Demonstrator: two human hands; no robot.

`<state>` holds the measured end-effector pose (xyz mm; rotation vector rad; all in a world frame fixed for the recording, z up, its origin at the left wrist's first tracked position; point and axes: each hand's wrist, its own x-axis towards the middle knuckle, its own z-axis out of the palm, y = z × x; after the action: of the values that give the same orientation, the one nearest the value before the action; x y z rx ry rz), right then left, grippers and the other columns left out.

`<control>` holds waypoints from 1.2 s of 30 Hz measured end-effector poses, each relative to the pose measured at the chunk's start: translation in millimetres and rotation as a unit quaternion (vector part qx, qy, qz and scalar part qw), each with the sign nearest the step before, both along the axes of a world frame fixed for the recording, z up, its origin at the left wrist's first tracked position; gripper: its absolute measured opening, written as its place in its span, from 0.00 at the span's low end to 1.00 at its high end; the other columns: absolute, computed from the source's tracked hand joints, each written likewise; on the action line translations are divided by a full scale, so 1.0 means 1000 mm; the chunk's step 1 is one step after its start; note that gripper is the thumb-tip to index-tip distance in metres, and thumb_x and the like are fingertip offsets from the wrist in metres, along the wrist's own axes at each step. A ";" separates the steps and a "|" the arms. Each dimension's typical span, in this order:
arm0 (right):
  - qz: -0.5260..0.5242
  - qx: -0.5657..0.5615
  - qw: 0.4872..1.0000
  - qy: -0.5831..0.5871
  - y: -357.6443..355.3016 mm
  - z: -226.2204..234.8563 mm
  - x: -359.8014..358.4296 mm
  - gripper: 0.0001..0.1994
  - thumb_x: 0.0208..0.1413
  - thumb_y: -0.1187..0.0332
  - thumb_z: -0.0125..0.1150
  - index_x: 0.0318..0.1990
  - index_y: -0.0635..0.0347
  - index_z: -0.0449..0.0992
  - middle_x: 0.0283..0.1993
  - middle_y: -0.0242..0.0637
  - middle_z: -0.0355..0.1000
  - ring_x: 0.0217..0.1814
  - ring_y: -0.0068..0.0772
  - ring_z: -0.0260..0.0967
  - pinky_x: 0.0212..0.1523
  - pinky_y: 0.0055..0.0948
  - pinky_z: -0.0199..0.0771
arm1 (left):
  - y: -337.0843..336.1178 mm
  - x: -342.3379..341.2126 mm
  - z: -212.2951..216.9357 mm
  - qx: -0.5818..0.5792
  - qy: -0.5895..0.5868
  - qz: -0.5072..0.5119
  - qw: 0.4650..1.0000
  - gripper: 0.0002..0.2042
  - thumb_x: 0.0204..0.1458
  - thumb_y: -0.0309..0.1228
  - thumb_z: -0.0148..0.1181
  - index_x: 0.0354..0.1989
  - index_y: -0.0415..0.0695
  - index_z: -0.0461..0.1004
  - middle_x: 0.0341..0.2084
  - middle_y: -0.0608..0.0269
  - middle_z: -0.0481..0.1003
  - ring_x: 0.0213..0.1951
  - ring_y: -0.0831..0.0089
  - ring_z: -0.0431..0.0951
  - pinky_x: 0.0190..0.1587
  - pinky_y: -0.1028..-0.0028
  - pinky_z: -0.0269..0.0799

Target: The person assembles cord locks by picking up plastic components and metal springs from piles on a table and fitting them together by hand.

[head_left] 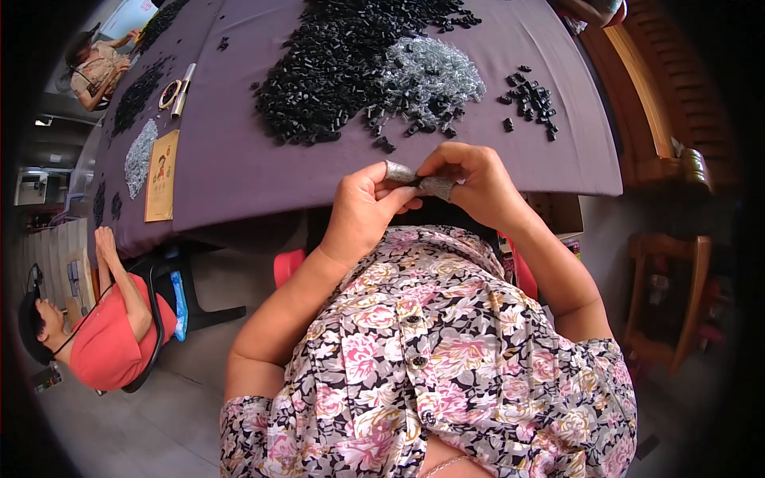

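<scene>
A: Where's the work sitting right now?

B: In both hands, just off the near edge of the bench (239, 159). The left hand (362, 211) and right hand (470, 183) meet over a small grey part (414, 182), each pinching one end of it between thumb and fingertips. It is too small to say what it is.

A: So both are closed on it?

B: Yes, closed around it, fingers curled, knuckles up. The wrists bend inward toward each other, with the forearms coming up from the lap over the floral shirt (446, 358).

A: How would you do this well?

B: I'd judge it best to keep the pinch near the ends so the middle stays in sight, hold it close to the body for steadiness, and work with the fingertips, not the wrists.

A: And the supply?

B: The black pile (335, 64) and the grey pile (430, 76) lie farther up the bench, well apart from the hands; a small black cluster (532, 99) sits to the right.
</scene>
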<state>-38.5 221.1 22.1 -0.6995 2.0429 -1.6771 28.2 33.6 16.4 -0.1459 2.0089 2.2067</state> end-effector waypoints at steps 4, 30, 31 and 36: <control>0.009 0.030 0.994 0.107 0.001 0.008 0.005 0.10 0.47 0.84 0.63 0.38 0.67 0.78 0.35 0.35 0.75 0.40 0.27 0.76 0.41 0.27 0.74 | -0.002 0.002 0.005 -0.005 -0.017 -0.009 1.000 0.04 0.58 0.21 0.59 0.40 0.35 0.76 0.31 0.64 0.80 0.33 0.80 0.81 0.36 0.82 0.76; -0.021 -0.045 0.998 -0.038 -0.012 -0.016 0.008 0.07 0.50 0.82 0.63 0.38 0.66 0.76 0.34 0.31 0.74 0.37 0.21 0.72 0.39 0.22 0.73 | -0.008 0.002 -0.012 0.062 -0.035 0.013 0.997 0.07 0.57 0.26 0.62 0.41 0.37 0.77 0.31 0.61 0.81 0.31 0.75 0.81 0.36 0.79 0.77; -0.021 -0.045 0.998 -0.038 -0.012 -0.015 0.010 0.07 0.50 0.82 0.63 0.38 0.66 0.76 0.34 0.31 0.74 0.37 0.21 0.72 0.39 0.22 0.73 | -0.007 0.003 -0.011 0.063 -0.035 0.013 0.997 0.07 0.57 0.26 0.62 0.41 0.37 0.77 0.31 0.61 0.81 0.31 0.75 0.81 0.36 0.79 0.77; -0.010 0.007 0.984 0.180 -0.012 -0.003 0.008 0.09 0.45 0.82 0.63 0.36 0.66 0.74 0.33 0.39 0.70 0.32 0.36 0.74 0.33 0.31 0.75 | -0.006 0.002 -0.004 0.008 -0.031 0.009 0.999 0.06 0.57 0.25 0.62 0.40 0.37 0.77 0.31 0.61 0.81 0.31 0.77 0.81 0.36 0.79 0.77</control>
<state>-30.3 209.2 18.7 -1.0448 2.3047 -1.6405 30.0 27.8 12.5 -0.2295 1.9641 2.2002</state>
